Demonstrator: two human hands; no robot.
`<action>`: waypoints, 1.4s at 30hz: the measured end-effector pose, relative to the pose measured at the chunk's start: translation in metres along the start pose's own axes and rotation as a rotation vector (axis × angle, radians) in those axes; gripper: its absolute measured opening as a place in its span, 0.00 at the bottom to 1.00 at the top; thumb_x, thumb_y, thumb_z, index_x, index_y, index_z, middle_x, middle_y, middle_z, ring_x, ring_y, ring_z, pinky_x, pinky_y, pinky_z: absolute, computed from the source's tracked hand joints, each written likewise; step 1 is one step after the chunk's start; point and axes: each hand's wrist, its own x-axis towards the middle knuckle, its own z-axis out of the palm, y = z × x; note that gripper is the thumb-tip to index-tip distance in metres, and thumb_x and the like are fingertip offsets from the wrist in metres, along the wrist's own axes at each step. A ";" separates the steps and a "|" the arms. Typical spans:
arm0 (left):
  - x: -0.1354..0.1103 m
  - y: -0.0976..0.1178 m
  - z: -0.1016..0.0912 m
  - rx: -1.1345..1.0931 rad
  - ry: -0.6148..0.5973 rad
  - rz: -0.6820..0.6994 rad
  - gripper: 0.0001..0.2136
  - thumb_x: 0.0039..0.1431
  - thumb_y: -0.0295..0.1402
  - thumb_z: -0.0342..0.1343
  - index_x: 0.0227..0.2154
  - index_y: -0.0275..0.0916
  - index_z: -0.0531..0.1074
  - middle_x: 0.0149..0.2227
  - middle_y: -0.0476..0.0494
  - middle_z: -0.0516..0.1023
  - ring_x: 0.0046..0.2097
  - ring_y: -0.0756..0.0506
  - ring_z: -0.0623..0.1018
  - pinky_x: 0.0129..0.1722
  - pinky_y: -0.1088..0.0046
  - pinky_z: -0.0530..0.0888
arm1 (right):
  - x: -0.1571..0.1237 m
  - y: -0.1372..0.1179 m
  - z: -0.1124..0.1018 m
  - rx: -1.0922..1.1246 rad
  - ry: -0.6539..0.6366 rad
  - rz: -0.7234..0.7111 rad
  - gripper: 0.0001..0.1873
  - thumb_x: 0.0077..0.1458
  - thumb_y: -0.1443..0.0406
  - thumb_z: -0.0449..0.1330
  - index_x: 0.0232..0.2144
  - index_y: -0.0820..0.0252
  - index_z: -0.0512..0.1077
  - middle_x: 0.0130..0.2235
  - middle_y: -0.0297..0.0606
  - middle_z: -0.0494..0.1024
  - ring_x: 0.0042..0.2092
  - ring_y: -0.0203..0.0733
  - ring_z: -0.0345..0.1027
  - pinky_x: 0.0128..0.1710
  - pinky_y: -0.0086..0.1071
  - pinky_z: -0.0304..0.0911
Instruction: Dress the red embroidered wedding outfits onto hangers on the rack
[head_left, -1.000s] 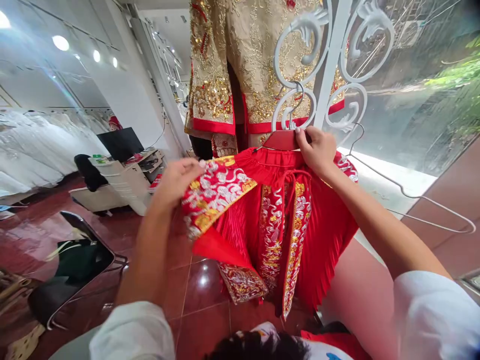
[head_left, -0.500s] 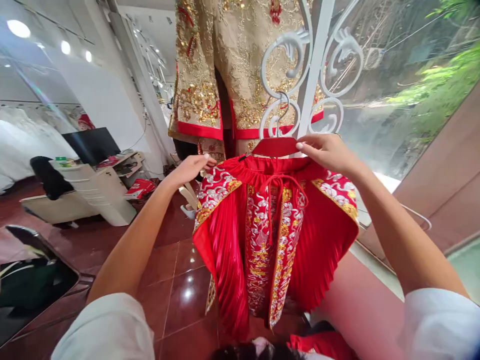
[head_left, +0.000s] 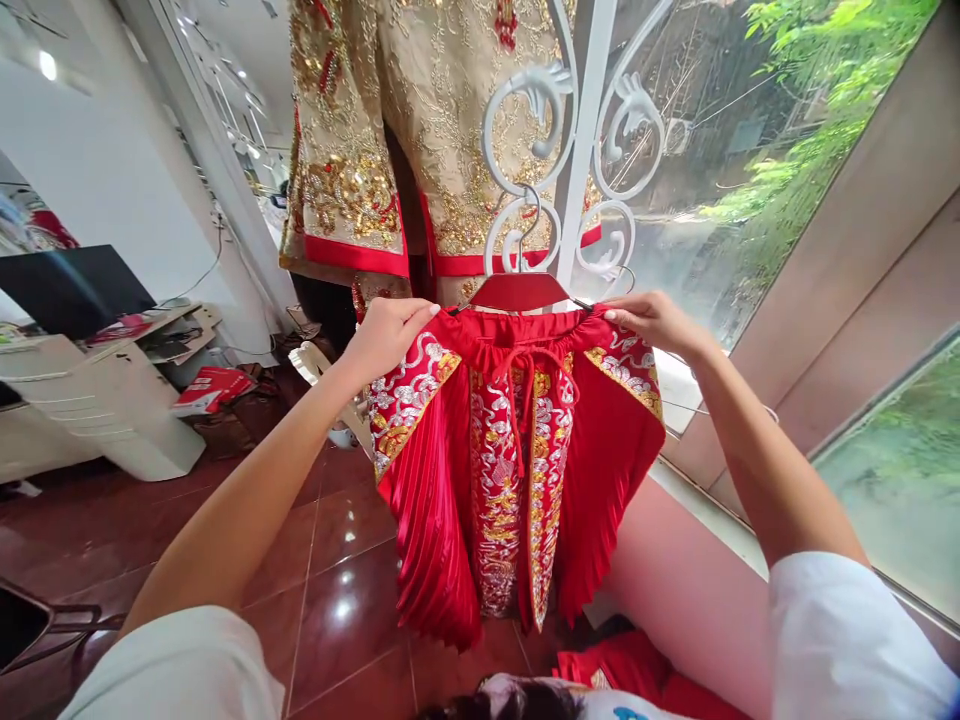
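Head camera, centre frame: our left hand [head_left: 386, 335] and right hand [head_left: 652, 318] pinch each waistband end of the red skirt [head_left: 517, 470], apparently keeping it spread level on the red hanger [head_left: 517, 292] hooked to the white stand [head_left: 574, 150].

The person is wearing a plain white short-sleeved fabric top; its left white sleeve [head_left: 180, 665] is showing at the near left edge, wide and softly creasing at the hem; its right white sleeve [head_left: 847, 640] is showing at the near right, rounded and smooth; both sleeves are ending above the elbows, leaving the forearms bare; the bare left hand [head_left: 386, 335] and bare right hand [head_left: 652, 320] are showing short, pale-looking nails on the fingertips [head_left: 431, 310].
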 end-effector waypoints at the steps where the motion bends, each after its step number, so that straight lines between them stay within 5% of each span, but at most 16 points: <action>1: 0.003 -0.001 0.002 -0.040 0.024 -0.025 0.19 0.59 0.43 0.47 0.18 0.37 0.68 0.17 0.49 0.66 0.24 0.50 0.67 0.27 0.75 0.62 | -0.001 0.000 0.000 0.022 0.031 0.023 0.26 0.47 0.45 0.59 0.31 0.61 0.78 0.30 0.37 0.78 0.32 0.42 0.69 0.29 0.31 0.62; 4: 0.012 -0.003 0.009 -0.203 0.016 -0.149 0.23 0.58 0.46 0.47 0.13 0.38 0.57 0.13 0.51 0.57 0.19 0.52 0.59 0.22 0.76 0.57 | -0.001 0.000 -0.001 0.104 0.040 0.141 0.28 0.44 0.42 0.60 0.23 0.62 0.75 0.22 0.36 0.73 0.24 0.37 0.64 0.21 0.29 0.57; 8: 0.022 -0.011 0.015 -0.311 -0.107 -0.266 0.22 0.55 0.48 0.49 0.14 0.38 0.60 0.12 0.51 0.59 0.17 0.53 0.57 0.19 0.77 0.55 | 0.005 -0.001 -0.004 0.234 0.084 0.233 0.29 0.41 0.40 0.62 0.20 0.62 0.70 0.19 0.36 0.69 0.20 0.34 0.58 0.18 0.29 0.54; 12: 0.024 -0.016 0.008 -0.271 -0.343 -0.313 0.22 0.55 0.49 0.46 0.14 0.39 0.62 0.13 0.49 0.62 0.16 0.51 0.59 0.19 0.75 0.56 | 0.004 -0.009 -0.003 0.093 0.029 0.179 0.32 0.46 0.37 0.54 0.16 0.60 0.64 0.16 0.33 0.61 0.19 0.32 0.51 0.18 0.28 0.47; 17: 0.003 0.001 0.002 0.186 -0.079 -0.075 0.21 0.60 0.48 0.42 0.25 0.38 0.71 0.23 0.44 0.73 0.27 0.46 0.71 0.27 0.73 0.62 | -0.011 -0.024 0.008 -0.186 -0.012 -0.017 0.27 0.53 0.43 0.51 0.22 0.60 0.65 0.21 0.35 0.65 0.25 0.35 0.55 0.25 0.30 0.50; 21: -0.010 0.016 0.009 0.457 -0.090 -0.093 0.18 0.60 0.46 0.45 0.38 0.37 0.72 0.30 0.40 0.75 0.32 0.41 0.74 0.30 0.71 0.64 | -0.015 -0.029 0.020 -0.383 0.179 -0.057 0.22 0.58 0.50 0.49 0.21 0.60 0.61 0.20 0.34 0.63 0.24 0.34 0.52 0.25 0.30 0.47; 25: -0.004 0.005 0.003 0.314 -0.188 -0.035 0.20 0.62 0.46 0.41 0.29 0.37 0.71 0.24 0.44 0.72 0.27 0.44 0.72 0.29 0.72 0.64 | -0.006 -0.030 0.022 -0.430 0.249 -0.041 0.21 0.59 0.52 0.50 0.21 0.60 0.62 0.20 0.34 0.62 0.23 0.34 0.50 0.25 0.30 0.45; 30: 0.007 -0.013 -0.012 0.151 -0.314 -0.063 0.24 0.60 0.50 0.41 0.21 0.37 0.71 0.19 0.46 0.67 0.24 0.46 0.69 0.28 0.71 0.64 | 0.002 -0.027 0.021 -0.389 0.098 -0.110 0.21 0.59 0.53 0.49 0.21 0.60 0.63 0.20 0.32 0.59 0.24 0.32 0.48 0.26 0.30 0.46; 34: -0.010 0.015 -0.003 0.285 -0.052 -0.067 0.19 0.60 0.46 0.45 0.41 0.40 0.74 0.36 0.39 0.76 0.42 0.38 0.74 0.46 0.59 0.67 | -0.010 -0.026 0.023 -0.364 0.114 -0.135 0.19 0.58 0.53 0.51 0.35 0.62 0.72 0.26 0.36 0.70 0.26 0.34 0.55 0.28 0.31 0.52; 37: -0.027 0.043 0.008 0.401 0.208 0.002 0.20 0.58 0.44 0.50 0.51 0.43 0.69 0.50 0.40 0.73 0.55 0.37 0.67 0.61 0.53 0.55 | -0.020 -0.027 0.021 -0.256 0.158 -0.078 0.25 0.57 0.52 0.52 0.49 0.61 0.70 0.36 0.41 0.76 0.29 0.37 0.63 0.31 0.32 0.57; 39: -0.034 0.048 0.011 0.443 0.266 -0.005 0.24 0.56 0.45 0.53 0.55 0.44 0.65 0.54 0.40 0.70 0.58 0.36 0.65 0.63 0.54 0.52 | -0.025 -0.026 0.019 -0.169 0.182 -0.021 0.27 0.57 0.50 0.51 0.49 0.62 0.71 0.36 0.42 0.77 0.31 0.39 0.66 0.31 0.32 0.59; 42: -0.041 0.033 0.007 0.386 0.246 -0.132 0.26 0.56 0.46 0.52 0.56 0.42 0.63 0.51 0.38 0.72 0.54 0.36 0.70 0.58 0.57 0.62 | -0.029 -0.017 0.020 -0.167 0.171 -0.011 0.27 0.56 0.49 0.52 0.46 0.63 0.73 0.38 0.43 0.78 0.35 0.42 0.68 0.35 0.34 0.62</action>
